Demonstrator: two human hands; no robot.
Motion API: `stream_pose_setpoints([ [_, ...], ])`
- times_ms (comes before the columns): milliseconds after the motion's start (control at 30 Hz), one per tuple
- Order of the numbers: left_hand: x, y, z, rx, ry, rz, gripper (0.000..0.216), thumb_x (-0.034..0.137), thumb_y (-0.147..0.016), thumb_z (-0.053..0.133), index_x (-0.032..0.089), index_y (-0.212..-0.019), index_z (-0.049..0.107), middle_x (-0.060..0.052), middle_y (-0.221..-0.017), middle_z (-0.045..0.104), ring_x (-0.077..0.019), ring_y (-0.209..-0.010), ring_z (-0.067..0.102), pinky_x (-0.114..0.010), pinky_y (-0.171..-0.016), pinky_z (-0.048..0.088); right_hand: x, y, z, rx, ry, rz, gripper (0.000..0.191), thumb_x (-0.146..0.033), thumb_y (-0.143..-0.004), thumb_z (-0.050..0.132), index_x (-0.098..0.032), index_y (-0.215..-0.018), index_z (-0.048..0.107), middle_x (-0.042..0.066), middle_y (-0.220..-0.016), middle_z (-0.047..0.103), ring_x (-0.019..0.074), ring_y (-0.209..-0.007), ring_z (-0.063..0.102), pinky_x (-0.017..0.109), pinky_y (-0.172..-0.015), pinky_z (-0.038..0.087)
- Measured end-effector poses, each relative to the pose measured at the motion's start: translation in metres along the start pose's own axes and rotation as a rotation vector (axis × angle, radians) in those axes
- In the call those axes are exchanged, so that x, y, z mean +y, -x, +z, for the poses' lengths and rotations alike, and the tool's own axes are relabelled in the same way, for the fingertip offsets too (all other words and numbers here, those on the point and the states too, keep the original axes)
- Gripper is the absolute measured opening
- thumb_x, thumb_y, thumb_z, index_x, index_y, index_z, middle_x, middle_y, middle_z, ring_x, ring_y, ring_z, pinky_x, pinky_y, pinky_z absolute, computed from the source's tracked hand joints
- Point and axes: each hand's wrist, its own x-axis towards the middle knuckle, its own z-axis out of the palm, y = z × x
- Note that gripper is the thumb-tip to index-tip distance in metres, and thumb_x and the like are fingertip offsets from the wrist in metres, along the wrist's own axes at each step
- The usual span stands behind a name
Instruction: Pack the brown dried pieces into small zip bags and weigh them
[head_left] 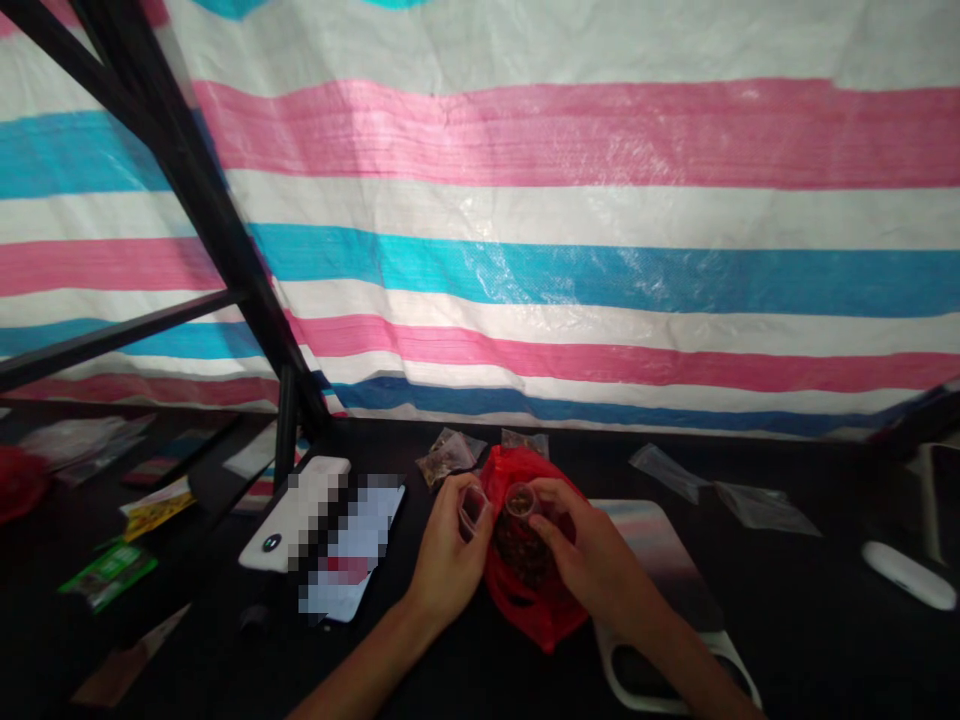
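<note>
My left hand (450, 545) is closed around a small clear plastic bag (472, 508), whose mouth stands open toward the right. Between the fingers of my right hand (574, 535) is a small clear cup (522, 500) with brown bits in it. The cup is over an open red plastic bag (547, 625), close to the small bag but apart from it. Loose dark brown pieces (523, 552) lie inside the red bag. Under my right forearm is a scale with a shiny metal plate (660, 550), partly hidden by the arm.
Filled clear packets (450, 455) lie behind the red bag. Flat clear bags (765, 508) and a white oblong case (909, 575) are on the right. Two phones, one showing its screen (360, 550), lie left, near green (109, 575) and yellow packets (159, 508). Black frame bars (217, 230) rise at left before striped sheeting.
</note>
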Motion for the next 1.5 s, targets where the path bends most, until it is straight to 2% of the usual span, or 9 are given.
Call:
stream_pose_setpoints([
  [167,-0.003,0.008,0.003,-0.176,-0.025,0.070,0.016,0.022,-0.090,0.061,0.022,-0.106,0.058,-0.005,-0.102,0.063,-0.0198,-0.092,0.060,-0.033,-0.084,0.049,-0.005,0.006,0.002,0.039,0.143,-0.183,0.029,-0.022,-0.092,0.059,-0.027,-0.119,0.066,0.006,-0.118,0.072,0.0252,-0.109,0.067,0.043,-0.097,0.054],
  [400,-0.006,0.012,0.007,-0.190,0.011,0.068,0.021,0.018,-0.089,0.059,0.020,-0.110,0.057,-0.007,-0.107,0.063,-0.0222,-0.101,0.060,-0.037,-0.091,0.049,-0.003,0.009,0.006,0.034,0.385,-0.562,0.043,-0.013,-0.099,0.047,-0.032,-0.135,0.061,0.006,-0.126,0.070,0.0228,-0.112,0.065,0.040,-0.096,0.053],
  [633,0.002,0.012,0.006,-0.076,-0.073,0.003,0.011,0.021,-0.089,0.056,0.023,-0.100,0.053,-0.004,-0.097,0.060,-0.0202,-0.089,0.061,-0.031,-0.079,0.047,0.001,0.005,-0.003,0.123,0.404,-0.429,0.034,-0.026,-0.097,0.059,-0.026,-0.131,0.060,0.007,-0.123,0.069,0.0250,-0.110,0.064,0.040,-0.093,0.051],
  [733,0.010,0.012,0.000,-0.013,-0.287,-0.147,0.010,0.024,-0.090,0.053,0.024,-0.099,0.047,-0.002,-0.090,0.060,-0.0203,-0.079,0.062,-0.030,-0.070,0.042,0.001,0.002,-0.013,0.007,0.451,-0.316,0.031,-0.016,-0.093,0.059,-0.025,-0.122,0.064,0.007,-0.122,0.068,0.0254,-0.108,0.064,0.041,-0.092,0.050],
  [867,0.021,0.014,-0.006,-0.148,-0.517,-0.249,0.015,0.030,-0.090,0.053,0.024,-0.101,0.043,-0.003,-0.089,0.063,-0.0225,-0.077,0.066,-0.031,-0.067,0.036,0.005,-0.001,-0.019,-0.197,0.563,-0.256,0.038,-0.002,-0.084,0.057,-0.025,-0.111,0.069,0.006,-0.116,0.070,0.0265,-0.109,0.061,0.044,-0.095,0.048],
  [1000,0.031,0.017,-0.012,-0.303,-0.552,-0.282,0.019,0.037,-0.089,0.054,0.025,-0.096,0.041,-0.005,-0.091,0.067,-0.0267,-0.079,0.069,-0.031,-0.064,0.032,0.014,-0.003,-0.017,-0.064,0.619,-0.262,0.037,-0.005,-0.083,0.060,-0.025,-0.113,0.070,0.006,-0.120,0.069,0.0342,-0.133,0.043,0.053,-0.112,0.034],
  [1200,0.032,0.020,-0.022,-0.481,-0.275,-0.312,0.023,0.029,-0.081,0.062,0.025,-0.095,0.045,-0.004,-0.087,0.070,-0.0269,-0.081,0.070,-0.030,-0.065,0.036,0.021,-0.003,-0.017,-0.016,0.692,-0.252,0.035,-0.010,-0.085,0.063,-0.025,-0.116,0.070,0.007,-0.124,0.070,0.0365,-0.133,0.044,0.055,-0.112,0.029],
  [1333,0.023,0.016,-0.013,-0.398,0.047,-0.358,0.024,0.016,-0.073,0.062,0.024,-0.089,0.047,0.000,-0.079,0.067,-0.0180,-0.071,0.065,-0.025,-0.061,0.040,0.016,-0.003,-0.017,-0.069,0.664,-0.238,0.029,-0.013,-0.089,0.064,-0.025,-0.115,0.070,0.006,-0.119,0.072,0.0316,-0.127,0.052,0.049,-0.106,0.034],
  [1500,0.017,0.005,-0.003,-0.307,0.488,-0.643,0.025,0.021,-0.069,0.062,0.023,-0.086,0.044,0.006,-0.062,0.062,-0.0129,-0.050,0.059,-0.022,-0.051,0.043,0.011,-0.001,-0.021,-0.179,0.667,-0.171,0.023,-0.017,-0.095,0.061,-0.022,-0.115,0.069,0.008,-0.110,0.076,0.0283,-0.106,0.067,0.052,-0.102,0.038],
])
